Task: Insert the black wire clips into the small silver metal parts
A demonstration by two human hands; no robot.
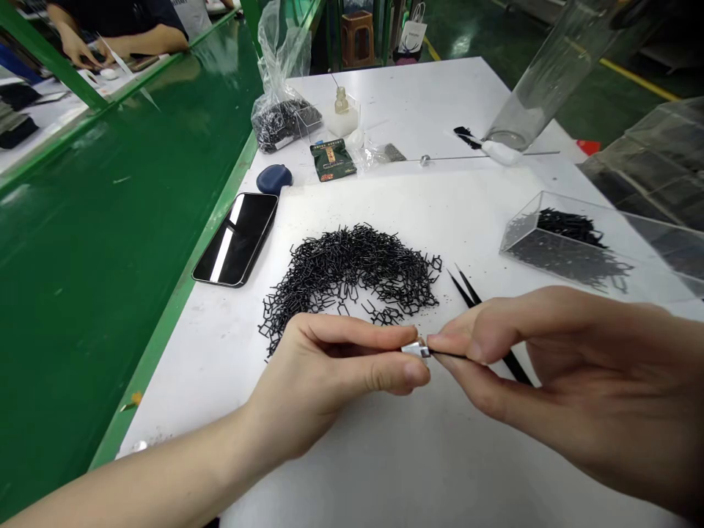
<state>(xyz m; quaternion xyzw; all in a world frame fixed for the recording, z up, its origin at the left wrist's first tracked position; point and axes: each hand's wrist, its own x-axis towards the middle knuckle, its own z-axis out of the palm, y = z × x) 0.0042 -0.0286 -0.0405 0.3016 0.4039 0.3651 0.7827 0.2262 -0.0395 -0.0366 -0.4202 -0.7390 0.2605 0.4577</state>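
Note:
Between the thumb and fingers of my left hand (pixel 319 374) is a small silver metal piece (pixel 415 349). My right hand (pixel 572 359) pinches a thin black rod (pixel 448 355), whose tip meets the right end of the metal piece; whether it goes inside I cannot tell. Just beyond both hands lies a curved pile of small bent black pieces (pixel 352 264) on the white table (pixel 440 455). Black tweezers (pixel 467 290) rest on the tabletop, partly hidden behind my right hand.
A phone (pixel 236 238) and a dark blue case (pixel 273 178) lie left. Farther back are a plastic bag (pixel 280 117), a green packet (pixel 333 159) and a small bottle (pixel 342 101). A clear box (pixel 517 235) holds black pieces at right. A co-worker's hands (pixel 91 51) show across the green belt (pixel 137 198).

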